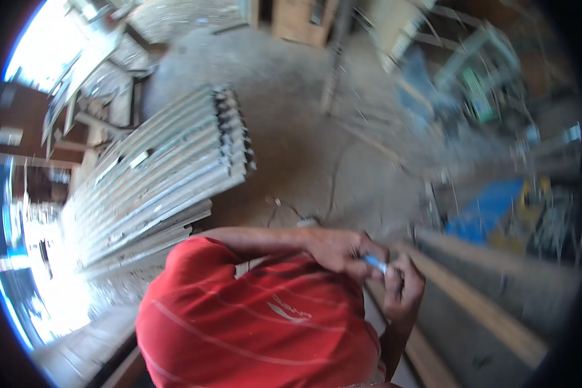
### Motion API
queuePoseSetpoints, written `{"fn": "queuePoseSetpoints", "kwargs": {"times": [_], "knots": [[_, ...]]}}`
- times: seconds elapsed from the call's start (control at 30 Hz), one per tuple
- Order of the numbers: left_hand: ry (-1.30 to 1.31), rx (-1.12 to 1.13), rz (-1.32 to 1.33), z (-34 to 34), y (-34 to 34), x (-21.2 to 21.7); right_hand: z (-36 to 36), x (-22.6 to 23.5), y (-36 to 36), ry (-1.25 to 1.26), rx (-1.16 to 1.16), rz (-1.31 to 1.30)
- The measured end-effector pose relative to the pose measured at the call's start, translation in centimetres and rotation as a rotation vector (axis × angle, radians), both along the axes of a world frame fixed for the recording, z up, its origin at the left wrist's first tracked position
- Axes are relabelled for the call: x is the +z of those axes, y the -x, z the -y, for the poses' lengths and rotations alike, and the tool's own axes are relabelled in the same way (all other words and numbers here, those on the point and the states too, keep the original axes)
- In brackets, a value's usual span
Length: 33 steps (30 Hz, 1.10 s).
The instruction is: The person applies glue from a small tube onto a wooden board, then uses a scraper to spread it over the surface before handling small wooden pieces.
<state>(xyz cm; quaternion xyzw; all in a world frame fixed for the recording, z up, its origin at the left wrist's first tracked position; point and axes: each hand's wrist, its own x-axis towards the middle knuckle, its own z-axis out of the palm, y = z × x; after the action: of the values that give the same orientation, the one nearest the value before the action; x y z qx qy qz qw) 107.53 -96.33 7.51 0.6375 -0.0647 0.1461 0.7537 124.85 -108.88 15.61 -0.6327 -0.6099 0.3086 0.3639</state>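
Left hand [339,249]: forearm crossing the chest, fingers curled shut on a small blue object [375,262]. Right hand [404,284]: raised, fingers bent, pinching the same object's end.

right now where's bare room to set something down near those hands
Bare concrete floor lies between the stack of ribbed metal strips and the long beams. It is crowded where the left hand and right hand meet on a small blue thing.

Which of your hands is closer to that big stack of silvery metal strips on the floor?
Left. The left hand lies toward the stack of metal strips; the right hand sits farther away, beside the long wooden plank.
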Motion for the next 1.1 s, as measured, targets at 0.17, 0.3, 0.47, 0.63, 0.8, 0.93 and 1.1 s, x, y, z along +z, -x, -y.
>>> {"fn": "queuePoseSetpoints", "kwargs": {"times": [0.17, 0.3, 0.47, 0.63, 0.8, 0.93, 1.1], "knots": [[-0.559, 0.541, -0.085, -2.7, 1.4, 1.1, -5.8, -3.3, -1.3, 0.132, 0.021, -0.135], [-0.544, 0.671, -0.067, -5.4, 2.2, 0.6, -11.5, -3.4, -0.6, 0.015, 0.156, -0.09], [-0.292, 0.679, -0.112, -10.4, 4.7, 1.2, -20.6, -1.1, 1.0, -0.01, 0.413, -0.056], [-0.356, 0.859, -0.268, -16.6, 2.5, 0.6, -28.8, -3.7, -2.3, 0.118, 0.408, -0.165], [-0.569, 1.196, -0.366, -21.4, 4.1, 1.9, -37.6, -4.9, 0.0, 0.113, 0.578, -0.239], [-0.472, 1.387, -0.346, -23.6, 6.8, 2.2, -44.2, -4.4, 4.7, 0.093, 0.864, -0.29], [-0.3, 1.556, -0.332, -25.6, 11.9, 0.8, -51.2, -2.4, 13.2, 0.049, 1.176, -0.179]]}}
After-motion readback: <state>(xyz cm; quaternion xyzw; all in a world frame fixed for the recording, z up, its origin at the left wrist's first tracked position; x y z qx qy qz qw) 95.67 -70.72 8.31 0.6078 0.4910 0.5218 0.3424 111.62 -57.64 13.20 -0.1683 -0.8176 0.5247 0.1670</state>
